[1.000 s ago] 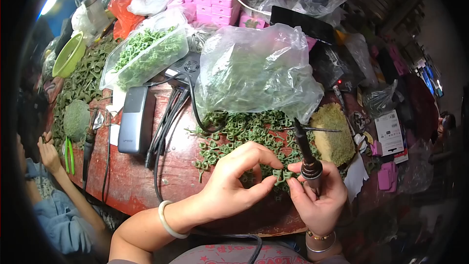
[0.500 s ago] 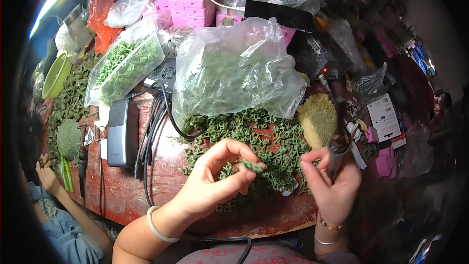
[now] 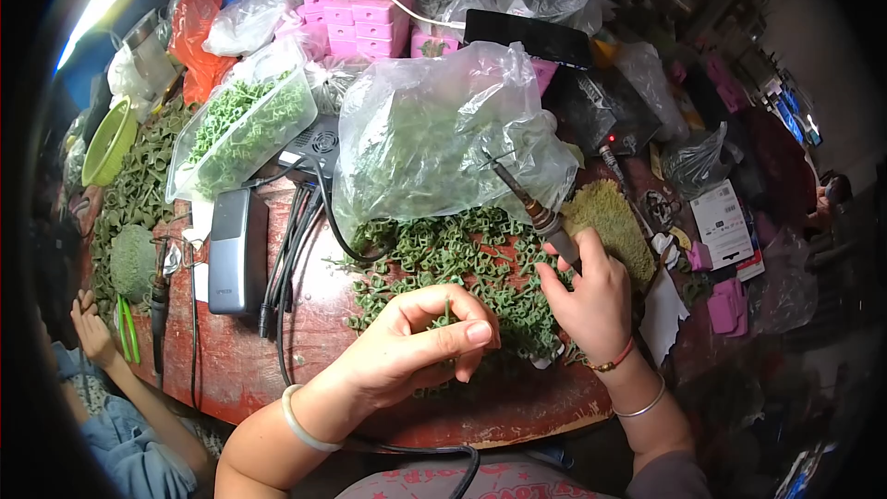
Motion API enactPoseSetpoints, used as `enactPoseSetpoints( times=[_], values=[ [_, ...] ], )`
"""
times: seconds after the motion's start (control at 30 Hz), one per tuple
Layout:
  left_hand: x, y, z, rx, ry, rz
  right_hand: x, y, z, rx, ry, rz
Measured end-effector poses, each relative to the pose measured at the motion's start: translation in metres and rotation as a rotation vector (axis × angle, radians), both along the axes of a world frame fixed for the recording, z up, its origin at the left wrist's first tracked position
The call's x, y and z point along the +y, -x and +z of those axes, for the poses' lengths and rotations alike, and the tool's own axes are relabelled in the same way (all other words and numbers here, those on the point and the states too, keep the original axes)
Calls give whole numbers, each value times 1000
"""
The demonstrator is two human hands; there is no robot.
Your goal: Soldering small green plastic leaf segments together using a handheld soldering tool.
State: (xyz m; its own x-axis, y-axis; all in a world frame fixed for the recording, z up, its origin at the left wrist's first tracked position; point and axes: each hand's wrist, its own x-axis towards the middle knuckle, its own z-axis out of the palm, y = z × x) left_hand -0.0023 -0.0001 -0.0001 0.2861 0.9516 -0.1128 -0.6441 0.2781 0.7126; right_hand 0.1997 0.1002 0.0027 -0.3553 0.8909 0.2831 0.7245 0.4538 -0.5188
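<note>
My left hand (image 3: 425, 342) curls its fingers round a small green piece (image 3: 447, 312), mostly hidden by them. It is above the near part of a loose pile of small green pieces (image 3: 457, 257). My right hand (image 3: 591, 300) grips a dark soldering-iron-like tool (image 3: 525, 200), its thin tip pointing up and left over a clear plastic bag (image 3: 430, 129) of green material. A tan, green-flecked pad (image 3: 610, 222) lies just beyond that hand.
A grey power-bank-like block (image 3: 231, 254) and black cables (image 3: 286, 259) lie left of the pile. A tub of green pieces (image 3: 236, 120) and stacked pink boxes (image 3: 365, 14) stand behind. At far left, a co-worker's hand (image 3: 92, 333) is by green-handled tweezers (image 3: 127, 328).
The green piece has left the space between both hands with my left hand, whose fingers now mostly cover it. My right hand swung right, then raised and tilted the tool leftward over the bag.
</note>
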Motion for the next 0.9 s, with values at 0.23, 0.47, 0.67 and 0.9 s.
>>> enactPoseSetpoints(
  times=[0.23, 0.47, 0.67, 0.9],
  values=[
    [1, -2, 3, 140, 41, 83, -13, 4, 16, 172, 43, 51],
    [2, -5, 10, 316, -85, 194, -53, 10, 39, 496, 185, 107],
    [2, -6, 8, 425, -146, 166, -62, 16, 38, 505, 226, 163],
    [4, -5, -1, 617, -312, 334, -55, -32, 22, 366, 51, -142]
  ],
)
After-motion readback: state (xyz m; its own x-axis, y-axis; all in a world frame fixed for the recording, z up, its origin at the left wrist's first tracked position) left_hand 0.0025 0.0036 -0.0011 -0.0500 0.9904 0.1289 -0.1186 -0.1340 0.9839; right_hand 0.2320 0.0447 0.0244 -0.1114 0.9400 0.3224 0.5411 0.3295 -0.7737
